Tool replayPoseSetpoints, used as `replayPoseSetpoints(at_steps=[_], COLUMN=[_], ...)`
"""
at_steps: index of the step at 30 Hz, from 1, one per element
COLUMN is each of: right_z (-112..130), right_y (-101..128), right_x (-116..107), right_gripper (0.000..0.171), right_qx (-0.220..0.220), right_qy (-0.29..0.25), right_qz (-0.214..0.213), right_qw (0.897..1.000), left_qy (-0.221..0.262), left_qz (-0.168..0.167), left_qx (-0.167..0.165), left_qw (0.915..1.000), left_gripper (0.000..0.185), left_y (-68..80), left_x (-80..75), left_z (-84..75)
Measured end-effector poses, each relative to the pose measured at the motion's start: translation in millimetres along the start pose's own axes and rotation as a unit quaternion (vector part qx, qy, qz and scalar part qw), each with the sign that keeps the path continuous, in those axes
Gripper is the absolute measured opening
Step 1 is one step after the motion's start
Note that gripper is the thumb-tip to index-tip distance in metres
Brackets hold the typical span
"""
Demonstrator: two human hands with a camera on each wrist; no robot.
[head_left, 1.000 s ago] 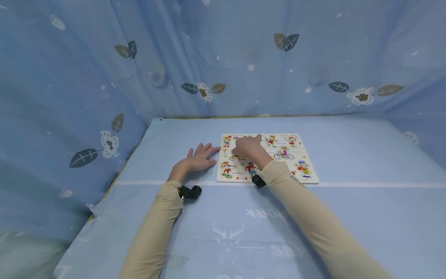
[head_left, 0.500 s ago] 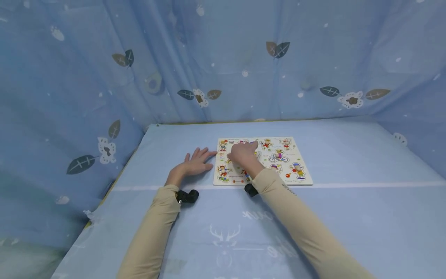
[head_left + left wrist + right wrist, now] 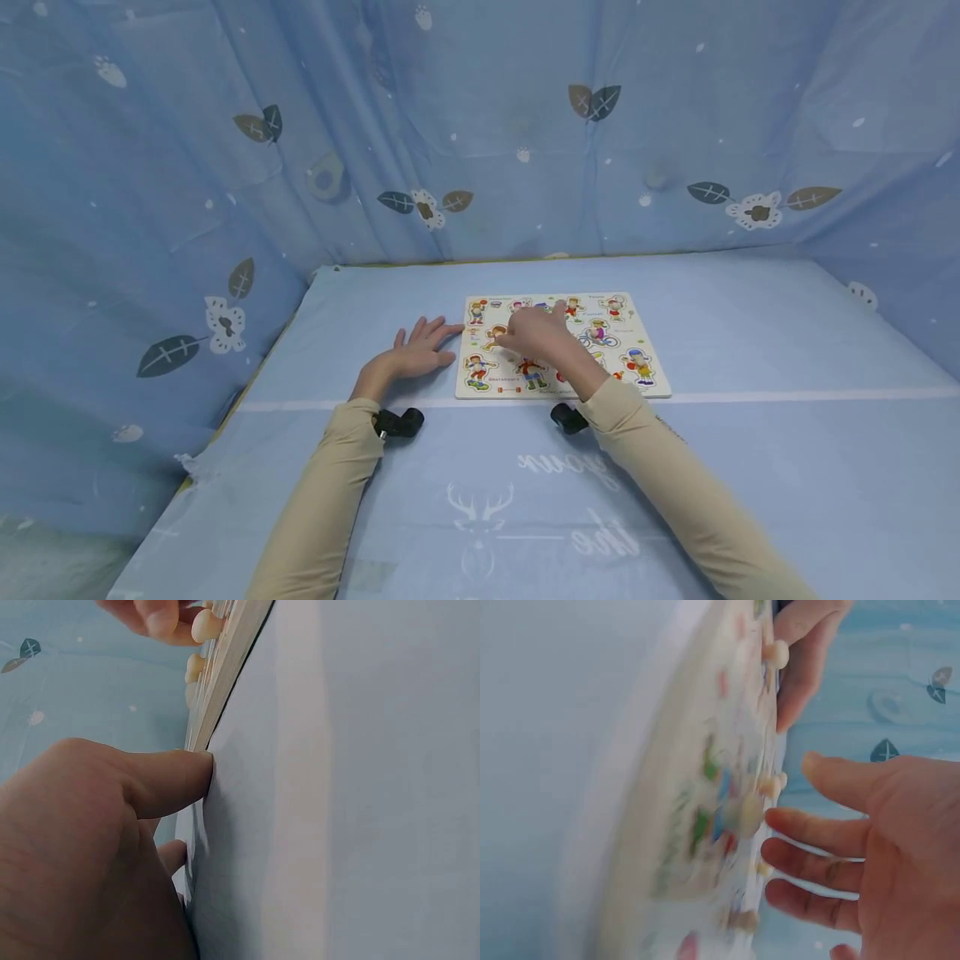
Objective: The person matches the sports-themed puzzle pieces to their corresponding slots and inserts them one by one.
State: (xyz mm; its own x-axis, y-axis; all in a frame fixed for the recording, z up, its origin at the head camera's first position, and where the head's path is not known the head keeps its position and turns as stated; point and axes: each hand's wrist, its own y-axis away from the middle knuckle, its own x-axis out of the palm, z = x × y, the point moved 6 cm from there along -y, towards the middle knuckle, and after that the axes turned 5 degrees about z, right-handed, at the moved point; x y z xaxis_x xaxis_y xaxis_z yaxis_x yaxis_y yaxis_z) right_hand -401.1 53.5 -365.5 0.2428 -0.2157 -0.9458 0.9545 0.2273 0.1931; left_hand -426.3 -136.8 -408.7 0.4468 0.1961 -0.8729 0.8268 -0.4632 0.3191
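Note:
A wooden peg puzzle board [image 3: 630,333] with colourful sport figures lies flat on the blue table cover. My left hand [image 3: 420,348] rests flat on the cover, fingers straight, with its fingertips at the board's left edge [image 3: 225,667]. My right hand [image 3: 534,332] hovers over the middle left of the board. In the right wrist view its fingers [image 3: 817,832] are spread and straight beside the small pale pegs [image 3: 750,810], holding nothing. The pieces under this hand are hidden in the head view.
Blue leaf-print curtains [image 3: 480,125] wall the table at the back and on both sides. A black wrist camera sits on each forearm, left [image 3: 397,422] and right [image 3: 567,418]. Bare blue cover [image 3: 787,350] stretches right of the board and toward me.
My right hand has drawn back slightly from the board's upper left toward its middle. The left hand has stayed at the board's left edge.

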Motion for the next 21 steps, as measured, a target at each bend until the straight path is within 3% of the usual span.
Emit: replayPoseSetpoints(at_steps=[5, 16, 18, 21], right_z=[-14, -61, -74, -96], right_y=[13, 27, 31, 39], right_x=[-5, -21, -24, -24], right_gripper=[0.035, 0.03, 0.033, 0.038], right_qx=[-0.058, -0.076, -0.071, -0.064], right_qy=[-0.022, -0.047, -0.048, -0.04], right_qz=[-0.021, -0.103, -0.114, -0.117], right_qw=[0.998, 0.991, 0.99, 0.99], left_qy=[-0.003, 0.011, 0.016, 0.025], left_qz=[-0.002, -0.008, -0.023, -0.072], left_qx=[0.004, 0.002, 0.006, 0.011], left_qw=[1.0, 0.9999, 0.9996, 0.9971], left_gripper=[0.06, 0.06, 0.061, 0.062], left_y=[-2.2, -0.5, -0.6, 0.6], left_x=[1.1, 1.9, 0.0, -6.7], left_z=[0.6, 1.1, 2.1, 4.6])
